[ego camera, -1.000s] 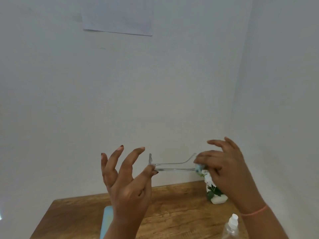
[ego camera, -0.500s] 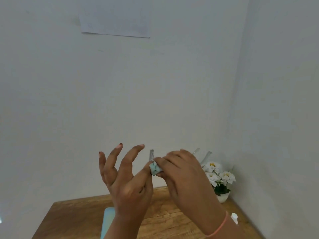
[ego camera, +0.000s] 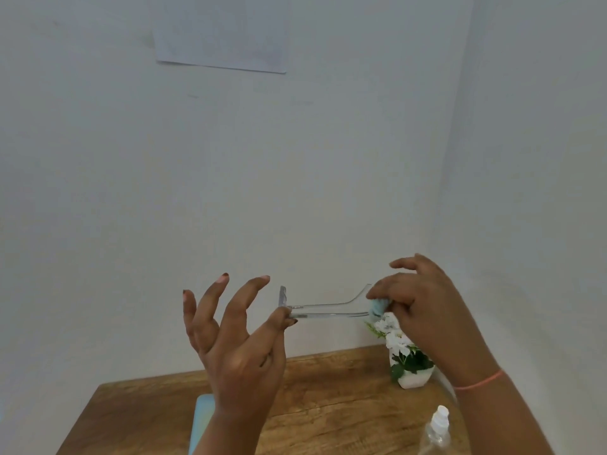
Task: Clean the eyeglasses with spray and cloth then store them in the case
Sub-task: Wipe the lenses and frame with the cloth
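Clear-framed eyeglasses (ego camera: 323, 309) are held up in front of the wall, seen side-on with the temple arms running to the right. My left hand (ego camera: 235, 343) pinches the frame's front end between thumb and forefinger, its other fingers spread. My right hand (ego camera: 423, 310) grips a small light-blue cloth (ego camera: 378, 306) pressed around the far tip of a temple arm. A clear spray bottle (ego camera: 435, 431) with a white cap stands on the wooden table (ego camera: 331, 402) at the lower right. A light-blue case (ego camera: 200, 421) lies on the table, mostly hidden behind my left forearm.
A white pot of white flowers (ego camera: 405, 359) stands in the table's back right corner, partly behind my right hand. White walls close in behind and on the right. A sheet of paper (ego camera: 223, 34) hangs on the back wall.
My right hand slid the cloth along the temple arm from the frame's front out to its tip on the right. The left hand stayed in place.
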